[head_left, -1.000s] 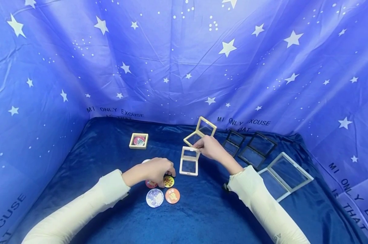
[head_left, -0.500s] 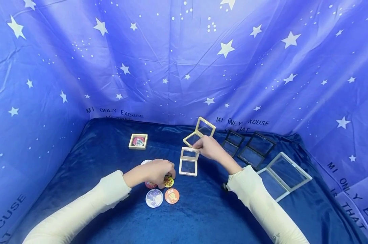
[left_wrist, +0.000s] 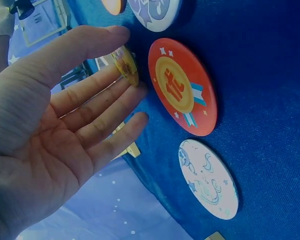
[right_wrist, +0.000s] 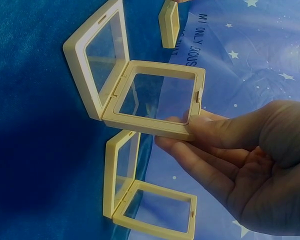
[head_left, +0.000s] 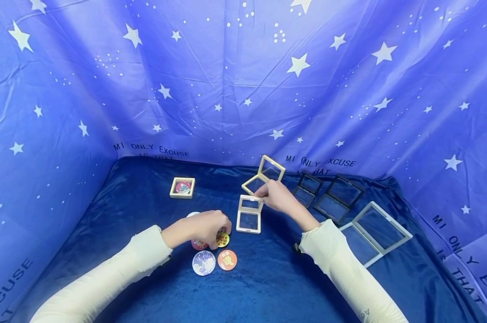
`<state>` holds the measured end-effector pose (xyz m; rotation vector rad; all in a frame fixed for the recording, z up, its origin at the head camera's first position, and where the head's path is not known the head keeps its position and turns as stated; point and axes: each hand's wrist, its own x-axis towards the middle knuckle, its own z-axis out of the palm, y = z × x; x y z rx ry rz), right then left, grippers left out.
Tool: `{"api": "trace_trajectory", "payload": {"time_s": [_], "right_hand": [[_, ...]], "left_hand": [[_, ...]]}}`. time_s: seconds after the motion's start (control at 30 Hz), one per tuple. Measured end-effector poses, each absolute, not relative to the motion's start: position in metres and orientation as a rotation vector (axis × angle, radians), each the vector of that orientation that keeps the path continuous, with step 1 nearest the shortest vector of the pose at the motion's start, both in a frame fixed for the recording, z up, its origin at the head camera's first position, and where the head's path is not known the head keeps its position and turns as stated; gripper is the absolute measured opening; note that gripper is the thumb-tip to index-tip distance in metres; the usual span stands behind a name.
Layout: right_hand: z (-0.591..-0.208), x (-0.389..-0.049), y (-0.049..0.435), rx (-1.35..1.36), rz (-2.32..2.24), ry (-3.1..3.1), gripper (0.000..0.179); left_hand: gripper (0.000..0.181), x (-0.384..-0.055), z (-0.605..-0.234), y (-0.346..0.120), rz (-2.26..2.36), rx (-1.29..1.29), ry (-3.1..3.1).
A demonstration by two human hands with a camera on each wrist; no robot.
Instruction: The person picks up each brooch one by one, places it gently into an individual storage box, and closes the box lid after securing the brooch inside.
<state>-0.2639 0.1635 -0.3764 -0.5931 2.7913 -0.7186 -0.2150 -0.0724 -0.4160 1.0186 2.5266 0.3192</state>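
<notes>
My left hand (head_left: 209,228) reaches down over several round button badges. Its thumb and fingers pinch the rim of a small yellow badge (left_wrist: 126,65), partly covered by the hand. Close by lie a red badge (left_wrist: 182,86) with a gold medal print and a white badge (left_wrist: 208,179); nearer me are a purple-white badge (head_left: 204,263) and an orange badge (head_left: 227,260). My right hand (right_wrist: 230,155) pinches the corner of one panel of an unfolded cream display frame (right_wrist: 162,129), its clear film windows bare. The frame's other panel (head_left: 249,222) rests on the cloth.
Behind my right hand stands another unfolded cream frame (right_wrist: 152,232). Two black frames (head_left: 335,199) and a larger white frame (head_left: 382,237) spread to the right. Back left sits a closed frame (head_left: 182,188) holding a badge. A starry curtain (head_left: 227,80) encloses the blue cloth (head_left: 146,296).
The yellow badge looks slightly more tilted under my left fingers. Both hands otherwise stay nearly in place, the right one still on the cream frame.
</notes>
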Motion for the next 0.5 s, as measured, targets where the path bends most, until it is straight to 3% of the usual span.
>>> {"api": "trace_trajectory", "payload": {"time_s": [0.5], "right_hand": [[-0.3779,-0.2645,0.1646,-0.638,-0.728,2.800,0.020]], "left_hand": [[0.036,-0.2211,-0.4063,-0.0703,0.401,1.056,2.577]]}}
